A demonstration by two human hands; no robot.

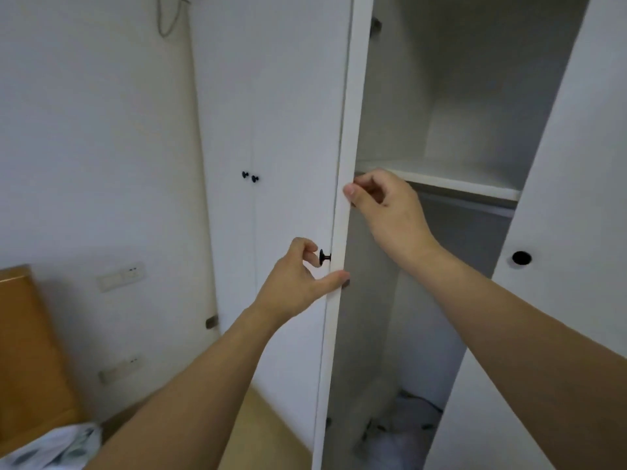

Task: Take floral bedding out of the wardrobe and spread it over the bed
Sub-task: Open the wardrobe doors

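A white wardrobe stands ahead with its left door (342,164) swung partly open, edge-on to me. My left hand (298,283) grips that door's edge just below its black knob (325,256), thumb across the edge. My right hand (383,205) holds the same edge higher up, fingers curled behind it. Pale bedding with a faint floral print (403,432) lies crumpled on the wardrobe floor. A similar patterned cloth (57,446) lies on the bed at the lower left.
Inside the wardrobe a white shelf (451,181) crosses at hand height. The right door (570,232) stands open with a round black hole. A wooden headboard (30,351) and wall sockets (120,276) sit at the left. Closed wardrobe doors with two knobs (250,177) lie beyond.
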